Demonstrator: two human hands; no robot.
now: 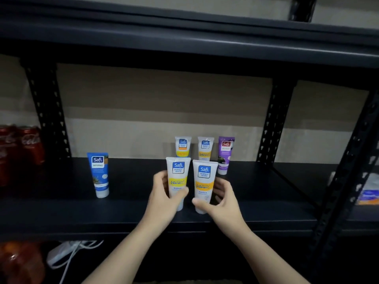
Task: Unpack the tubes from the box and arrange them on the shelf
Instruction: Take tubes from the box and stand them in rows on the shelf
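Two white and yellow tubes stand cap-down side by side near the front of the dark shelf point(256, 214). My left hand point(166, 193) is wrapped around the left tube point(178, 177). My right hand point(219, 199) grips the right tube point(205, 181) low down. Behind them, near the back wall, stand two more white tubes point(183, 147) point(205, 149) and a purple tube point(225, 155). A blue tube point(98, 174) stands alone to the left. The box is not in view.
Red cola cans point(30, 143) stand at the far left beyond a black upright post point(48, 111). Another post point(270, 121) rises at the right, with packets point(369, 193) on the neighbouring shelf. A white plug and cable point(67, 253) lie on the level below.
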